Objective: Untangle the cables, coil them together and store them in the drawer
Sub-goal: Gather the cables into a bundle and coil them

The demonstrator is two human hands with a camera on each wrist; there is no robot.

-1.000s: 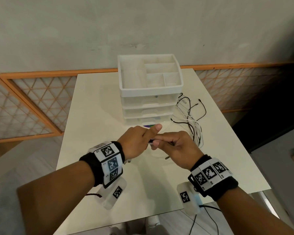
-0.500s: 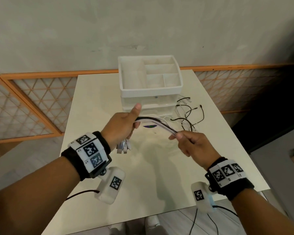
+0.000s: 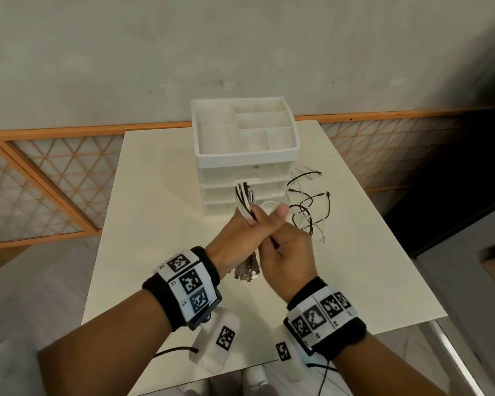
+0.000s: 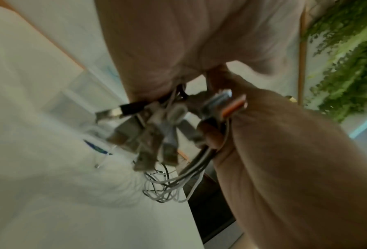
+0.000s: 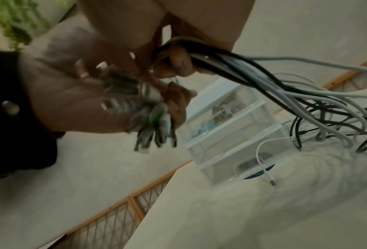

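A bundle of black and white cables (image 3: 245,198) loops up above my left hand (image 3: 249,232), which grips it in front of the drawer unit. Their metal connectors (image 3: 246,272) hang in a bunch below that hand, blurred in the left wrist view as connectors (image 4: 152,131). My right hand (image 3: 286,252) presses against the left and holds the same cables (image 5: 263,80) where they trail off. The loose cable ends (image 3: 306,207) lie tangled on the table to the right. The white drawer unit (image 3: 246,155) stands behind with its drawers closed.
The drawer unit (image 5: 231,134) has clear drawer fronts and an open divided tray on top. A single white cable (image 5: 263,165) lies in front of its bottom drawer. The white table (image 3: 155,224) ends near my wrists; an orange lattice screen (image 3: 55,181) runs behind.
My hands were spread apart with a cable length stretched between them; now the right hand has come back against the left, folding that length into a loop above the left hand.
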